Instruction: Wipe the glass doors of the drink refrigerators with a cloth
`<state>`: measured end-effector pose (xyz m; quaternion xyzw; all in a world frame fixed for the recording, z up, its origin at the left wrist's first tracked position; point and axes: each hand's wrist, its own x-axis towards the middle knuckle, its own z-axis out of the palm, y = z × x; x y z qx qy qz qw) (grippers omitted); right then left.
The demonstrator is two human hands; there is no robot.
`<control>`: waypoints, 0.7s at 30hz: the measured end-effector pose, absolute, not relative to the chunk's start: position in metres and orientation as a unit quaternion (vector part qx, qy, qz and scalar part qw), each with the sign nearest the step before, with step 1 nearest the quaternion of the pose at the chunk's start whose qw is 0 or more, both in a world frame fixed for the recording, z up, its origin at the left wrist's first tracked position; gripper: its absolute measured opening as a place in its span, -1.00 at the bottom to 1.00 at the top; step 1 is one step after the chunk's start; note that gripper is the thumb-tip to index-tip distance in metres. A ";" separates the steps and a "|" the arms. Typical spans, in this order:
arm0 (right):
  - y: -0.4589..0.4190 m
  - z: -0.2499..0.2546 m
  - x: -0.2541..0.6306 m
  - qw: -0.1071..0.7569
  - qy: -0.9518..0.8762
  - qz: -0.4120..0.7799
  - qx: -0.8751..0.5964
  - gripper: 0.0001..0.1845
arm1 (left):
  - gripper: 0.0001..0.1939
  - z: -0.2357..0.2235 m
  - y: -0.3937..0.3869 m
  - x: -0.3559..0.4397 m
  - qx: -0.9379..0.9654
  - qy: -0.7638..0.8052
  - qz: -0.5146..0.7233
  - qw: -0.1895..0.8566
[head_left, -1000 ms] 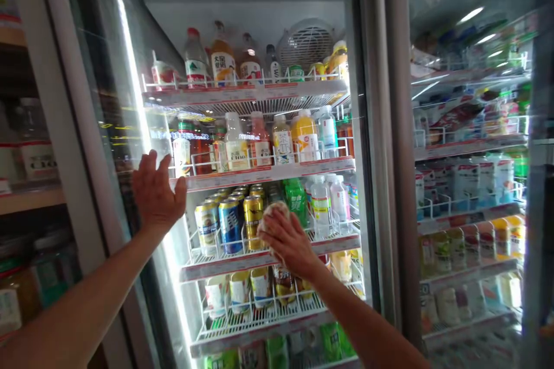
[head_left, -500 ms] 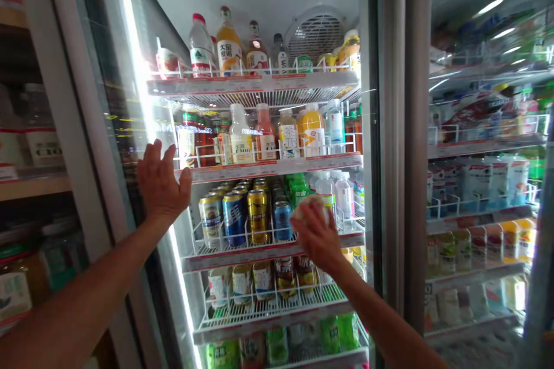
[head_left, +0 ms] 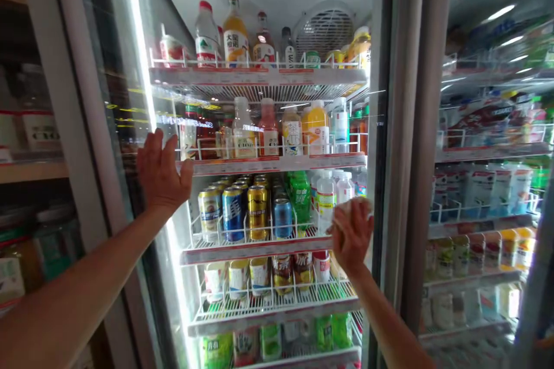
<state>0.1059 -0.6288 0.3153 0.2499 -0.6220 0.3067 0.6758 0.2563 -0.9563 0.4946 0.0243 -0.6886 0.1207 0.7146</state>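
Both my hands are raised at the glass door (head_left: 205, 122) of an upright drinks cooler, with reflected lettering on the pane. My left hand (head_left: 163, 176) lies with fingers spread toward the left side of the glass, beside the bright light strip; it holds nothing. On the right, my right hand (head_left: 354, 239) is bent around a crumpled pale cloth (head_left: 343, 211), perhaps a wipe, pressed to the glass near the door's right edge. The fingers partly cover the cloth. Behind the pane, clear bottles (head_left: 325, 193) and beer cans (head_left: 257, 213) stand on wire shelves.
A metal door frame (head_left: 402, 138) divides this cooler from another stocked cooler (head_left: 489, 184) at the right. Bottles fill the upper shelf (head_left: 255, 76). To the left, a shelf (head_left: 32, 172) carries jars and bottles in shadow.
My right hand has moved right with the cloth, from in front of the green packs toward the door's right edge. My left hand has stayed nearly in place.
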 end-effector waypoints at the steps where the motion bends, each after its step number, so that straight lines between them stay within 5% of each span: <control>1: -0.624 0.319 0.101 0.690 -0.608 0.338 0.200 -0.56 | -0.42 0.494 -0.956 0.256 0.025 -0.691 0.118 0.713; 4: -0.644 0.320 0.110 0.679 -0.606 0.358 0.208 -0.53 | -0.42 0.494 -0.957 0.257 0.027 -0.703 0.109 0.702; 9: -0.676 0.294 0.140 0.578 -0.645 0.194 0.460 -0.53 | -0.42 0.493 -0.959 0.257 0.033 -0.709 0.113 0.695; 16: -0.631 0.320 0.101 0.691 -0.594 0.383 0.153 -0.49 | -0.42 0.493 -0.961 0.257 0.037 -0.716 0.109 0.689; 21: -0.690 0.288 0.149 0.588 -0.649 0.253 0.411 -0.47 | -0.42 0.493 -0.961 0.257 0.038 -0.710 0.112 0.694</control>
